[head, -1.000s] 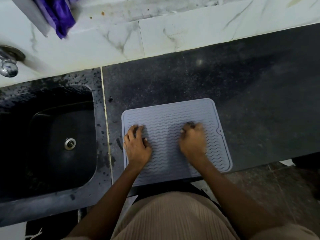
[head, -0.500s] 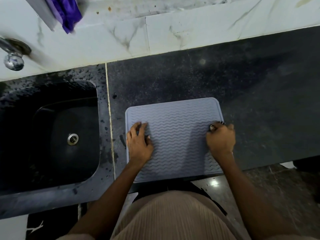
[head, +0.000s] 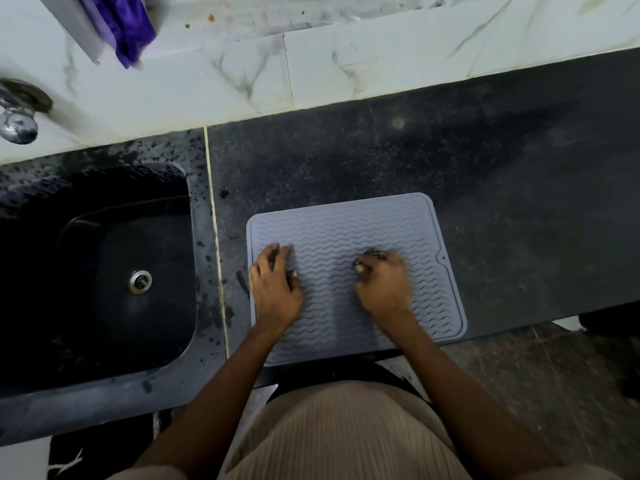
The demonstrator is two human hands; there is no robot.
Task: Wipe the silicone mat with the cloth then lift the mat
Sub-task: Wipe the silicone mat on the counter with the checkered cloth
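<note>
At the bottom of the frame a person's torso in a ribbed beige garment (head: 332, 434) fills the centre, with both bare forearms reaching up from it. Just above, at the near edge of the dark countertop (head: 519, 202), lies the grey silicone mat (head: 346, 223), flat, its wavy ridges running left to right, its near edge at the counter's front lip. The left hand (head: 275, 289) rests on the mat's left part, fingers spread and slightly bent, tips pressing the surface. The right hand (head: 384, 285) sits on the mat right of centre, blurred, its fingers curled round a small dark thing that peeks out at the knuckles; this seems to be the cloth (head: 372, 252), though it is too small and smeared to tell for sure. To the left of the frame, past a pale seam, a black sink (head: 86, 327) is sunk in the counter, a metal drain (head: 140, 281) in its floor. Farther up runs a white marbled ledge (head: 381, 57). At the upper left stand a chrome tap (head: 17, 123) and a purple fabric (head: 128, 26).
</note>
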